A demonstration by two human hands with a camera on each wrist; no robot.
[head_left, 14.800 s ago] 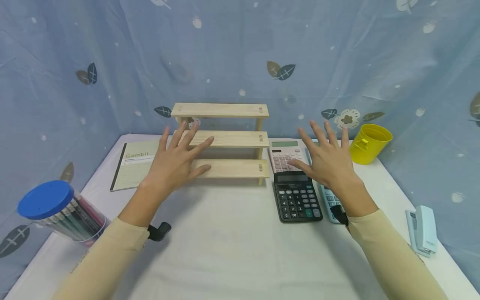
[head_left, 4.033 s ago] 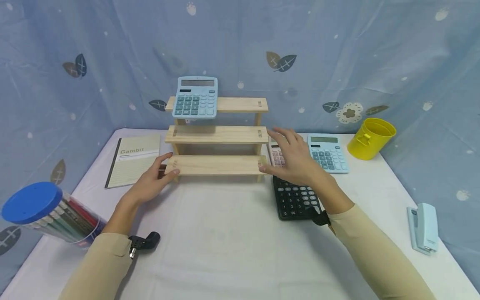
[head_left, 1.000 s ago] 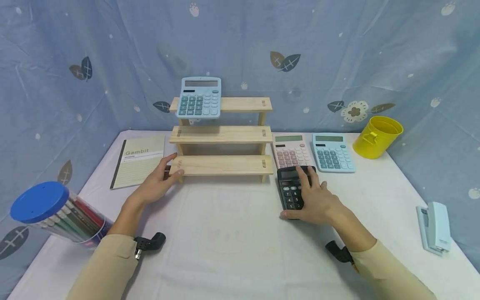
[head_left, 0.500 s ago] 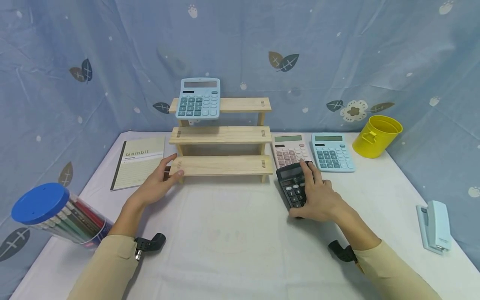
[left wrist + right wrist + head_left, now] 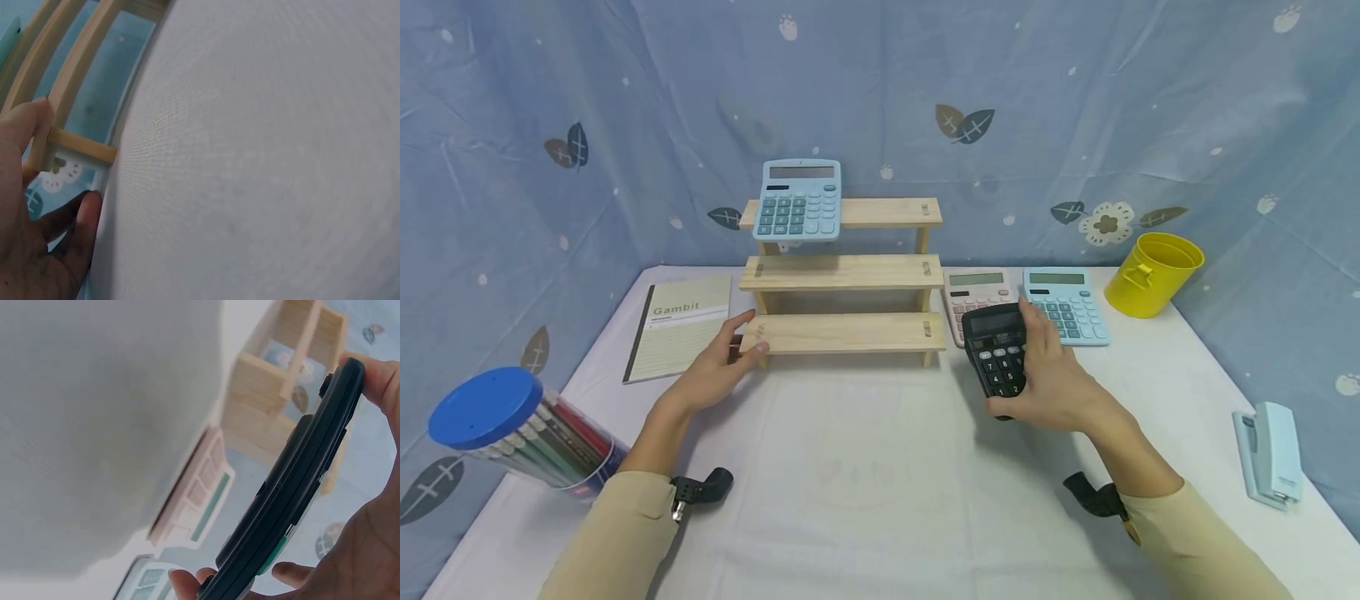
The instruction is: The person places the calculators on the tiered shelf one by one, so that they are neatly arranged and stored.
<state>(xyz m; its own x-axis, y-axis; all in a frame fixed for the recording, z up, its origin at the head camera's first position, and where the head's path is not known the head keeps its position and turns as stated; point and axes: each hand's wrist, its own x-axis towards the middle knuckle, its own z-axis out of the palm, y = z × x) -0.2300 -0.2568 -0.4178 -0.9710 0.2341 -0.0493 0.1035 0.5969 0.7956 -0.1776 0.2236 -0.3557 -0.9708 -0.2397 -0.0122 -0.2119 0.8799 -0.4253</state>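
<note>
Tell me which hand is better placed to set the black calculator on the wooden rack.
Right, most likely: the right hand grips the black calculator above the table, near the wooden rack, while the left hand holds the rack at its left end.

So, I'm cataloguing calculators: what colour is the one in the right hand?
The held calculator is black, showing best in the head view.

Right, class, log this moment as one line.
left hand: fingers hold lowest shelf of three-tier wooden rack | right hand: holds black rectangular calculator above white tablecloth | light-blue rectangular calculator: on top shelf
</note>
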